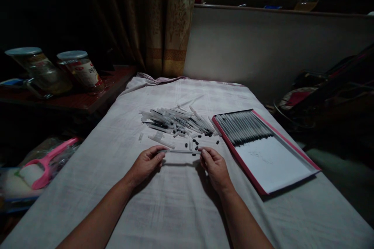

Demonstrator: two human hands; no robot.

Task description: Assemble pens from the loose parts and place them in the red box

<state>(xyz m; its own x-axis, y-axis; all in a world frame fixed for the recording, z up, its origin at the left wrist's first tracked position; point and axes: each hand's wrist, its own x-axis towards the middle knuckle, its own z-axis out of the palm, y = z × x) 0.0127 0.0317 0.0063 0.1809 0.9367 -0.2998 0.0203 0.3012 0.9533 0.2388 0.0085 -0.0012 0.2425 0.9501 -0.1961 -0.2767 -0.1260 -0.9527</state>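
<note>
Pale cloth (pixel 175 210) bears a box (pixel 280 163); left of it lie pen parts (pixel 172 118), and left hand (pixel 147 164) and right hand (pixel 215 166), pinched closed, hold a tube (pixel 183 151) by its ends.

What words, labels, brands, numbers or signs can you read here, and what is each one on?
None can be read for certain.
Label on the right-hand jar: printed characters, too blurred to read.
Faint dark marks on the white floor of the box: unreadable; I can't tell whether they are writing.
Pen tube: no lettering I can make out.
</note>
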